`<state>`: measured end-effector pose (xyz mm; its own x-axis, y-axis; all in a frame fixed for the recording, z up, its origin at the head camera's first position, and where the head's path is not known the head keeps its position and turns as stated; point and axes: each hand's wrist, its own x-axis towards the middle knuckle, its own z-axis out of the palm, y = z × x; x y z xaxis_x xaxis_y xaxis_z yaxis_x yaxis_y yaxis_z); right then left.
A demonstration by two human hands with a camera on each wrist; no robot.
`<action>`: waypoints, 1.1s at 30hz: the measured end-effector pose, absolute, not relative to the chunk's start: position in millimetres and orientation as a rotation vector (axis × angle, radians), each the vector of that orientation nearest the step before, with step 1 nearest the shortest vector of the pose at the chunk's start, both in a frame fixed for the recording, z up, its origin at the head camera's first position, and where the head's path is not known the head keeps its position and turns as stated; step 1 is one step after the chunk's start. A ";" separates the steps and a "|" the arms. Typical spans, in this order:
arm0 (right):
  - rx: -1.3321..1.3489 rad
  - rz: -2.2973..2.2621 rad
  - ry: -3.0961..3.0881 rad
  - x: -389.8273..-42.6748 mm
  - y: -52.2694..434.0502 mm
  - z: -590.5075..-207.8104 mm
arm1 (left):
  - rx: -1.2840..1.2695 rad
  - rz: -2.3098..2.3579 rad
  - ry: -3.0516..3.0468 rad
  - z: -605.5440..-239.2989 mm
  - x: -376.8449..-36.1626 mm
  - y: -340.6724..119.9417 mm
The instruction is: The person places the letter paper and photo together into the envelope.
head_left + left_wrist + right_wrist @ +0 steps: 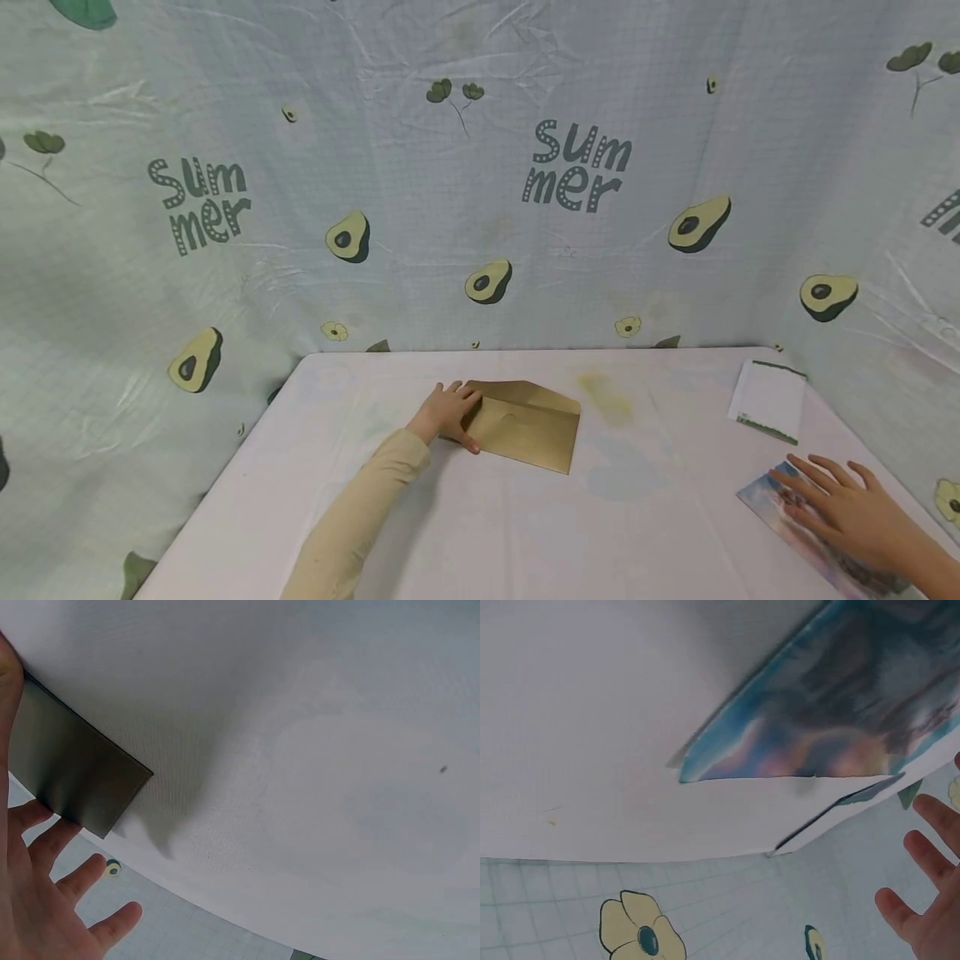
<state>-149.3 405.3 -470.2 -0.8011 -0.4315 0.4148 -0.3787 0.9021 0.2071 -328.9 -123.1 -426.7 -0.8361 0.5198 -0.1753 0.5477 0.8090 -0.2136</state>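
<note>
Head view, left to right: left hand (448,410) is resting on the left end of the envelope (529,423), fingers straight and spread, thumb lying along its near edge, nothing gripped. The envelope, brown paper with its flap lying open toward the back, is sitting flat mid-table (480,533). It is looking light, thin and easily creased, likely to slide on the smooth cloth; best taken by pinching a free edge or corner. A white pad (768,400) is lying near the far right corner. Right hand (843,508) is lying flat, fingers splayed, on a colour card (765,500) at the near right edge, pressing and not grasping. The card is appearing glossy, stiffish and slippery; its far corner, showing past the fingertips, offers a hold.
</note>
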 end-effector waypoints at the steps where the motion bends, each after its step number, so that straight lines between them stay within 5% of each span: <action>1: 0.579 -0.161 -2.621 -148.9 406.1 -472.0 | 0.855 -0.392 2.884 -427.0 -328.8 -123.4; 33: 0.607 -0.091 -2.670 -155.9 407.1 -480.2 | 0.836 -0.376 2.868 -427.9 -332.8 -122.0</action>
<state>-155.9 407.1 -480.2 -0.8258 -0.4279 0.3673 -0.4019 0.9035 0.1491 -332.8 -122.0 -427.9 -0.8381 0.5103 -0.1931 0.5428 0.8155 -0.2010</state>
